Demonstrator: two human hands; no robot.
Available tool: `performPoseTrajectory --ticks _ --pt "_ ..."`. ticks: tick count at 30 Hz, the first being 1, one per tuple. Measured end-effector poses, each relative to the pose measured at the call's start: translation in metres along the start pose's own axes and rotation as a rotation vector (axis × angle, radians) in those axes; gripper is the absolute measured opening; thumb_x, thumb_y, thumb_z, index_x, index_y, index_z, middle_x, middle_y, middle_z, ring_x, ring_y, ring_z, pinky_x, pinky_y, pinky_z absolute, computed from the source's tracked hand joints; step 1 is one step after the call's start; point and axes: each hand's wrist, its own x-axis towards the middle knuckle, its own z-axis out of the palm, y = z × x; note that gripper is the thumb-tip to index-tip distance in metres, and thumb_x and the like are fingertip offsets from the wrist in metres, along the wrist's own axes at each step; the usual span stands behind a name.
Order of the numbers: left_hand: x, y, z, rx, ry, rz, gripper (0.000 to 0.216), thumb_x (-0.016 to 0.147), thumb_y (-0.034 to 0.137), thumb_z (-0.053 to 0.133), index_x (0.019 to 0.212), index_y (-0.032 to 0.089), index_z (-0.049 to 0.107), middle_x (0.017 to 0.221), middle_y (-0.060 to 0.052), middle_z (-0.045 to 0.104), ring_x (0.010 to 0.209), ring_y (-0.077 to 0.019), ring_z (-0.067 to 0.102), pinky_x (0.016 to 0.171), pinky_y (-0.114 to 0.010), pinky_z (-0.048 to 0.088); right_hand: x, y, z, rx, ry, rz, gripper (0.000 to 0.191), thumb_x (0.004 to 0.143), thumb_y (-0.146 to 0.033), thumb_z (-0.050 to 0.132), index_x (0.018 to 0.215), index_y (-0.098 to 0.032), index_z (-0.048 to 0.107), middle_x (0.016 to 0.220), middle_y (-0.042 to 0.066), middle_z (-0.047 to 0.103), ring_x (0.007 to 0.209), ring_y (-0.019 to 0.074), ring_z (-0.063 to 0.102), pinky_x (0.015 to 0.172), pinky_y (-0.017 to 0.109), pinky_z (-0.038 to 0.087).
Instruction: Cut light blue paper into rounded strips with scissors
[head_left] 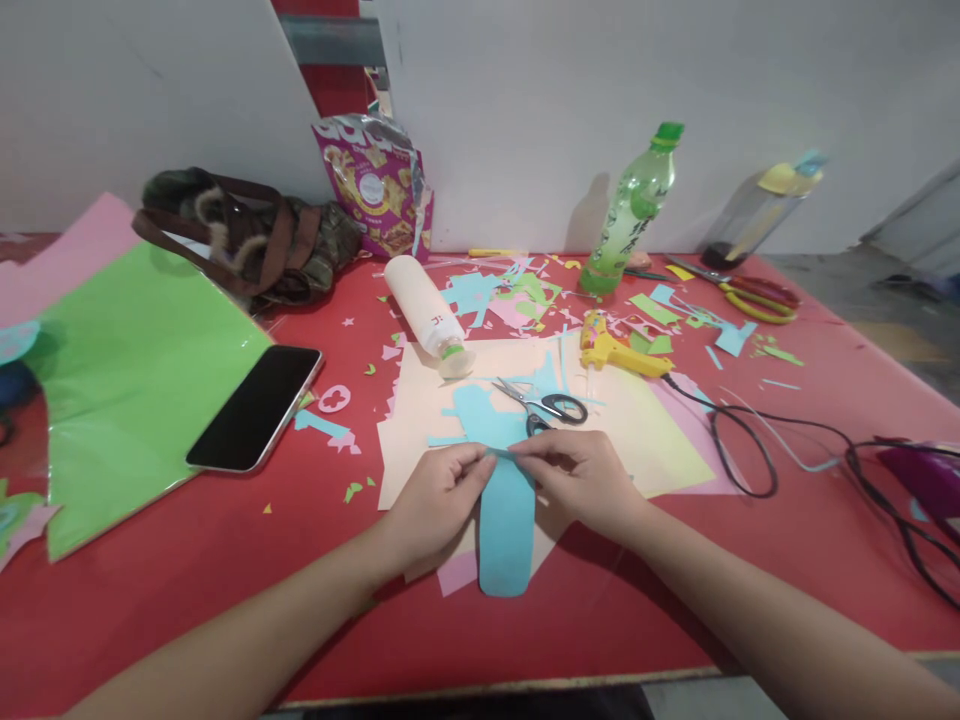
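Note:
Both hands pinch the upper edge of a long blue paper piece [507,535] with rounded lower corners, near the middle of the red table. My left hand [441,492] grips its upper left part between thumb and fingertips. On the opposite side my right hand [581,480] pinches the upper right part. A folded edge seems to run between the fingertips. Just beyond them lies another blue paper piece [480,412] on cream sheets [412,400]. Black-handled scissors [536,402] rest there with the blades pointing away to the left, close to my right hand.
A white bottle [424,310] lies behind the sheets. To the right are a yellow glue gun [619,352] with a black cord [757,415], a green bottle [634,215] and yellow-handled scissors [750,292]. At left lie a phone [256,408], green sheet [142,380] and bag [255,240]. Paper scraps are scattered around.

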Motion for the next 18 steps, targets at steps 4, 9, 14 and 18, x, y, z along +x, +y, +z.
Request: performPoseTrajectory --ticks 4,9,14,18 --pt "0.0008 -0.0012 0.0003 -0.058 -0.015 -0.015 0.027 0.081 0.033 0.039 0.075 0.014 0.057 0.065 0.000 0.055 0.062 -0.0132 0.050 0.059 -0.022 0.041 0.0003 -0.0017 -0.0001 -0.008 -0.001 0.008 0.017 0.072 -0.021 0.053 0.078 -0.019 0.069 0.060 0.002 0.067 0.045 0.0110 0.055 0.042 0.021 0.044" --pt "-0.0002 -0.0017 0.0012 -0.076 0.013 -0.019 0.025 0.081 0.032 0.040 0.066 0.015 0.052 0.057 0.003 0.049 0.054 -0.0106 0.045 0.053 -0.020 0.037 0.0011 -0.0010 -0.0028 -0.168 0.002 -0.239 0.024 0.075 -0.017 0.048 0.088 -0.021 0.067 0.070 0.003 0.069 0.058 0.0130 0.061 0.055 0.023 0.050" --pt "-0.0019 0.0010 0.0029 -0.167 0.015 -0.028 0.024 0.081 0.029 0.039 0.073 0.015 0.056 0.065 0.001 0.056 0.063 -0.0121 0.051 0.059 -0.020 0.040 0.0017 0.0062 -0.0050 -0.245 0.061 -0.548 0.030 0.075 -0.007 0.043 0.089 -0.020 0.066 0.080 0.007 0.067 0.073 0.0138 0.062 0.064 0.024 0.051" --pt "-0.0025 0.0006 0.0021 -0.135 0.016 -0.001 0.026 0.082 0.028 0.038 0.082 0.014 0.059 0.071 -0.001 0.060 0.067 -0.0133 0.053 0.062 -0.021 0.042 -0.0002 0.0064 -0.0047 -0.260 0.096 -0.650 0.027 0.075 -0.007 0.044 0.086 -0.017 0.066 0.082 0.011 0.065 0.073 0.0144 0.062 0.063 0.025 0.052"
